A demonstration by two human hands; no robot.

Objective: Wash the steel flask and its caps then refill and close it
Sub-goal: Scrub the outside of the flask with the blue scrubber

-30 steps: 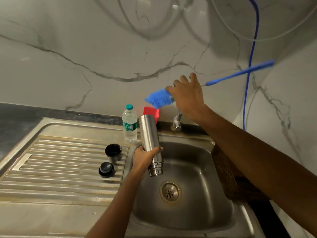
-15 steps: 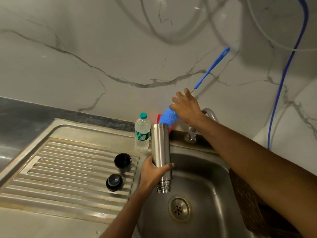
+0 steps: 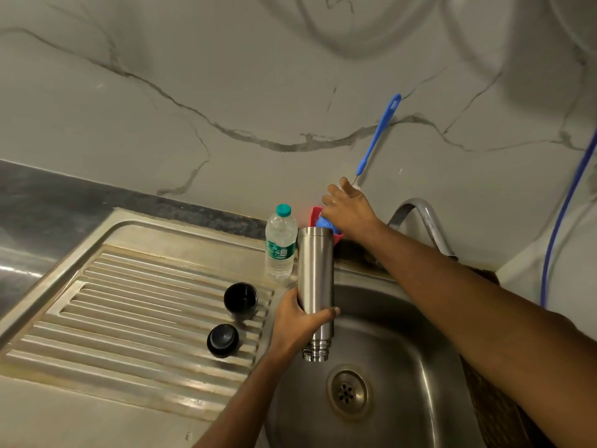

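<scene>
My left hand (image 3: 298,321) grips the steel flask (image 3: 315,279), which is upside down over the sink basin (image 3: 403,367) with its threaded mouth pointing at the drain (image 3: 347,392). My right hand (image 3: 350,210) holds the blue bottle brush (image 3: 378,137) near its bristle end, setting the blue bristles into a red holder (image 3: 315,214) behind the flask. The brush handle leans up against the wall. Two black caps lie on the drainboard: a cup-shaped one (image 3: 241,300) and a round stopper (image 3: 223,340).
A clear plastic water bottle (image 3: 280,242) with a teal cap stands at the drainboard's back edge. The steel tap (image 3: 423,221) arches behind my right arm. A brown woven basket (image 3: 494,402) sits right of the basin. A blue hose (image 3: 562,208) hangs on the wall.
My right hand has brought the brush down from mid-air and lowered its bristle end into the red holder, with the handle swinging upright. The flask stays inverted in my left hand.
</scene>
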